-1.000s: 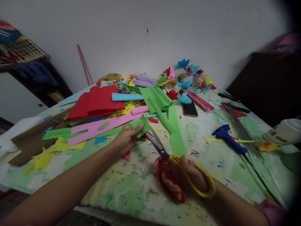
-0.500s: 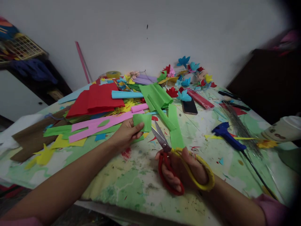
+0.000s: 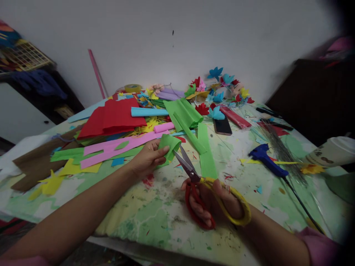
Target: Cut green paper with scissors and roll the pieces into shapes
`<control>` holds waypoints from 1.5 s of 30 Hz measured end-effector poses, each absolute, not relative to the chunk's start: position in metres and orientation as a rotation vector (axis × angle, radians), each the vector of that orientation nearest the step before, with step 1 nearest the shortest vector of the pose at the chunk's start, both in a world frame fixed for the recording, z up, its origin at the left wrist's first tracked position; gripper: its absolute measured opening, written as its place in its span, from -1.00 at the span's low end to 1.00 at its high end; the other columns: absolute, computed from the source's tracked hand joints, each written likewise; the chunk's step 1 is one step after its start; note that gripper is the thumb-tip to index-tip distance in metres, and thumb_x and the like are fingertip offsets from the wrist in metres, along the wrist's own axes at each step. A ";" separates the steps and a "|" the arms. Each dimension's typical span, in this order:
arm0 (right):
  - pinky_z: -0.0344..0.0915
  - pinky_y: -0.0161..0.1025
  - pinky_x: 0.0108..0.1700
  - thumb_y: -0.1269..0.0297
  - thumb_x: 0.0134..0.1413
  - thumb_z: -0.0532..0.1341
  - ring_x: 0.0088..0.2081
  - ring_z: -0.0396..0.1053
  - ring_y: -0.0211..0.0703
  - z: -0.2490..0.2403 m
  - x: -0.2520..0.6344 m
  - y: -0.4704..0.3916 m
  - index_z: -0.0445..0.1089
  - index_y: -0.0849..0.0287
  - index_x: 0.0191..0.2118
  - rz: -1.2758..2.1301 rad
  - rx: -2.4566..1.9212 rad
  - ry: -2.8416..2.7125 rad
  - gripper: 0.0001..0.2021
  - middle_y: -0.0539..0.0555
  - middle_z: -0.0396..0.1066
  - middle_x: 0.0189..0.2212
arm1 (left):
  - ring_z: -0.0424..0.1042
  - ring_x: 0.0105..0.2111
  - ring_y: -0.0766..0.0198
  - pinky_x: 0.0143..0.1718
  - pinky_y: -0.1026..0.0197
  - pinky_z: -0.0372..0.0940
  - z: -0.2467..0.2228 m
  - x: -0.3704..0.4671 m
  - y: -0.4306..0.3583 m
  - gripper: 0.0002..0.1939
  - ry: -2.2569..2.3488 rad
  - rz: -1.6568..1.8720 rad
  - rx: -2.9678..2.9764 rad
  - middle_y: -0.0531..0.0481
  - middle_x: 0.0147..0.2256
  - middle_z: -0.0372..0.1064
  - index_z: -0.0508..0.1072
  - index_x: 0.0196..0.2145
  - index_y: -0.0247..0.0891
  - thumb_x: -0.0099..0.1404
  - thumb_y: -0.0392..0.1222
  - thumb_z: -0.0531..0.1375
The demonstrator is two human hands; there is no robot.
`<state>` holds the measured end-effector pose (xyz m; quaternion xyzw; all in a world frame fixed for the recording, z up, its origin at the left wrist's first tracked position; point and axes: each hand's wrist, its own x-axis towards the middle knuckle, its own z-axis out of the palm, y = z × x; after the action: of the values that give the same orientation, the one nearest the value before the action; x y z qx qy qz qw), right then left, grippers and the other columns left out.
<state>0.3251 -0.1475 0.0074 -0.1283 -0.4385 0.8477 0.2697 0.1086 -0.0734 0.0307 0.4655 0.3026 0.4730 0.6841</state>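
Around — stained table, pale wall, dark cabinet.

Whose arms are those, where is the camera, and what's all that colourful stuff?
There is no robot here, just a person with two bare hands. The camera sits on their head and looks forward and down, so we see almost what they see. The left hand pinches a small piece of green paper. The right hand holds scissors with one red and one yellow handle, blades a little apart. On the messy table lie red sheets, pink strips, paper flowers, a phone and a blue tool with a cord, perhaps a glue gun.
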 end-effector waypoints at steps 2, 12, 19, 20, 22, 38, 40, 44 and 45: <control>0.10 -0.44 -0.70 -0.30 0.00 -0.02 -0.69 0.06 -0.41 0.006 0.326 -0.148 0.18 0.22 -0.03 2.286 -0.346 -1.203 -0.34 -0.08 0.16 -0.58 | -0.16 -0.74 0.64 -0.71 0.47 -0.21 0.029 0.109 -0.074 -0.70 0.643 1.081 1.019 0.19 -0.63 0.12 0.35 -0.47 -0.36 0.00 -0.12 0.36; 0.12 -0.40 -0.65 -0.36 -0.09 0.01 -0.63 0.08 -0.37 0.008 0.327 -0.150 0.19 0.24 -0.02 2.249 -0.346 -1.243 -0.25 -0.04 0.16 -0.54 | -0.17 -0.76 0.61 -0.72 0.46 -0.24 0.026 0.107 -0.073 -0.69 0.583 1.096 1.064 0.23 -0.72 0.03 0.35 -0.49 -0.35 0.01 -0.08 0.35; 0.14 -0.37 -0.63 -0.35 -0.07 0.01 -0.61 0.12 -0.35 0.010 0.328 -0.149 0.21 0.22 -0.03 2.232 -0.323 -1.279 -0.28 -0.02 0.18 -0.53 | -0.17 -0.76 0.61 -0.72 0.46 -0.25 0.027 0.107 -0.073 -0.73 0.568 1.088 1.076 0.22 -0.71 0.05 0.39 -0.45 -0.36 0.03 -0.12 0.34; 0.14 -0.36 -0.62 -0.35 -0.07 0.00 -0.61 0.11 -0.34 0.010 0.328 -0.149 0.21 0.22 -0.04 2.231 -0.320 -1.281 -0.29 -0.03 0.17 -0.53 | -0.16 -0.76 0.61 -0.73 0.46 -0.25 0.027 0.107 -0.073 -0.73 0.571 1.086 1.075 0.22 -0.71 0.06 0.39 -0.45 -0.36 0.03 -0.12 0.34; 0.14 -0.35 -0.62 -0.35 -0.07 0.00 -0.62 0.11 -0.34 0.009 0.328 -0.149 0.21 0.22 -0.04 2.230 -0.324 -1.281 -0.29 -0.03 0.17 -0.55 | -0.17 -0.76 0.61 -0.74 0.46 -0.24 0.027 0.107 -0.073 -0.73 0.584 1.099 1.063 0.21 -0.70 0.08 0.39 -0.44 -0.36 0.02 -0.13 0.34; 0.15 -0.35 -0.62 -0.32 -0.03 0.00 -0.62 0.18 -0.32 0.007 0.329 -0.149 0.17 0.25 0.01 2.249 -0.361 -1.253 -0.29 -0.02 0.21 -0.55 | -0.14 -0.78 0.63 -0.74 0.52 -0.10 0.032 0.109 -0.075 -0.72 0.668 1.202 0.996 0.26 -0.71 0.07 0.36 -0.37 -0.33 0.05 -0.13 0.33; 0.15 -0.35 -0.61 -0.33 -0.06 0.02 -0.60 0.20 -0.31 0.006 0.330 -0.149 0.15 0.25 0.02 2.264 -0.365 -1.264 -0.27 -0.01 0.22 -0.52 | -0.14 -0.78 0.61 -0.73 0.52 -0.08 0.032 0.110 -0.075 -0.73 0.639 1.207 1.004 0.27 -0.75 0.01 0.36 -0.38 -0.32 0.06 -0.11 0.32; 0.15 -0.36 -0.60 -0.35 -0.08 0.02 -0.56 0.20 -0.32 0.007 0.331 -0.150 0.14 0.24 0.03 2.275 -0.375 -1.299 -0.24 0.02 0.22 -0.46 | -0.11 -0.77 0.59 -0.70 0.52 -0.04 0.032 0.111 -0.075 -0.75 0.622 1.247 1.012 0.27 -0.77 -0.02 0.37 -0.41 -0.32 0.09 -0.10 0.31; 0.14 -0.37 -0.60 -0.35 -0.06 0.00 -0.56 0.20 -0.32 0.008 0.331 -0.151 0.13 0.24 0.04 2.268 -0.379 -1.312 -0.24 0.02 0.21 -0.46 | -0.11 -0.77 0.60 -0.70 0.52 -0.03 0.032 0.110 -0.075 -0.74 0.634 1.241 1.017 0.26 -0.76 0.01 0.37 -0.40 -0.33 0.08 -0.10 0.31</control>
<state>0.3311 -0.1508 0.0081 -0.1388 -0.4806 0.8307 0.2444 0.1105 -0.0751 0.0318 0.4477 0.2791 0.5464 0.6504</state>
